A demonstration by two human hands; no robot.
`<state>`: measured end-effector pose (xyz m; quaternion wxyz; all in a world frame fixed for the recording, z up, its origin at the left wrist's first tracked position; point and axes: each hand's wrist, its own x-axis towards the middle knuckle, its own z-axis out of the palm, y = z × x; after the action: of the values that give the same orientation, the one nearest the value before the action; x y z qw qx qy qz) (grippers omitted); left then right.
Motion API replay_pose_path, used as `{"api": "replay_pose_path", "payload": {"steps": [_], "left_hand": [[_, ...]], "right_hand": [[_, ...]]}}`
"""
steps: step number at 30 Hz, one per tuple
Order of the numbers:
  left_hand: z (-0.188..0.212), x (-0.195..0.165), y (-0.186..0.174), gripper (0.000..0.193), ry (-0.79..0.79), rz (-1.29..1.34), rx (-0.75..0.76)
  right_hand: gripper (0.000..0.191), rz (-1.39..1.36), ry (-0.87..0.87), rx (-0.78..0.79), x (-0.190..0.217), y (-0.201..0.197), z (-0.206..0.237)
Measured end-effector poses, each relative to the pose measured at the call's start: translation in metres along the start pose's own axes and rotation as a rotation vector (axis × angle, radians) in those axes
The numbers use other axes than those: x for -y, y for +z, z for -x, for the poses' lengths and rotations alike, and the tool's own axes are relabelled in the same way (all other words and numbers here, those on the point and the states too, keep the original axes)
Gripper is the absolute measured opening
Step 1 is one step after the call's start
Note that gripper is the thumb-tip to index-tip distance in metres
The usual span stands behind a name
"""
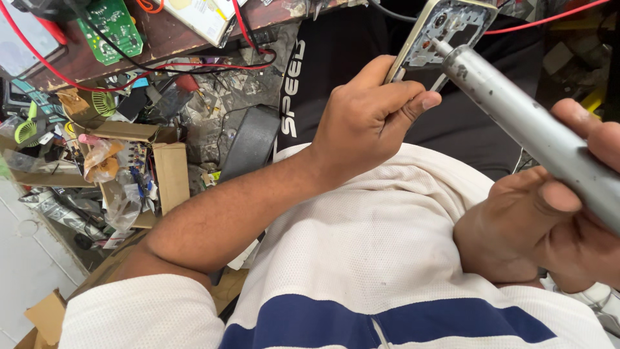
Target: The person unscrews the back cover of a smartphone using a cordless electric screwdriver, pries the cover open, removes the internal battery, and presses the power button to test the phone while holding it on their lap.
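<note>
Left hand (368, 123) pinches the lower edge of an opened phone frame (445, 29), thumb and fingers closed on it, frame tilted up. Right hand (549, 226) grips a grey metal tool barrel (529, 126); its tip touches the frame's inner side near the top. Below: white shirt with blue stripe (387, 258). Left: cluttered cardboard boxes (169, 174), green circuit board (113, 29), red wires (194, 68).

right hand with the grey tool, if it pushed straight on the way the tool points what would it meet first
The phone frame in the left hand: the right hand aims the tool up-left, and its tip already looks to touch the frame's inside, though depth is unclear.
</note>
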<state>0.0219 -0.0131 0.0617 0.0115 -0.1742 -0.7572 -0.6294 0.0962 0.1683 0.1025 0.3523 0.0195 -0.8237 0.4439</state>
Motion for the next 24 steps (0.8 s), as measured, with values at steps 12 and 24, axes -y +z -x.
{"api": "replay_pose_path", "payload": {"steps": [12,24], "left_hand": [[0.0,0.001,0.0,0.026,0.019,0.0,0.002],[0.0,0.002,0.001,0.025,0.038,-0.001,0.016]], "right_hand": [[0.058,-0.048,0.042,0.279,-0.014,-0.034,-0.003],[0.06,0.004,-0.013,0.136,-0.009,-0.018,0.0]]}}
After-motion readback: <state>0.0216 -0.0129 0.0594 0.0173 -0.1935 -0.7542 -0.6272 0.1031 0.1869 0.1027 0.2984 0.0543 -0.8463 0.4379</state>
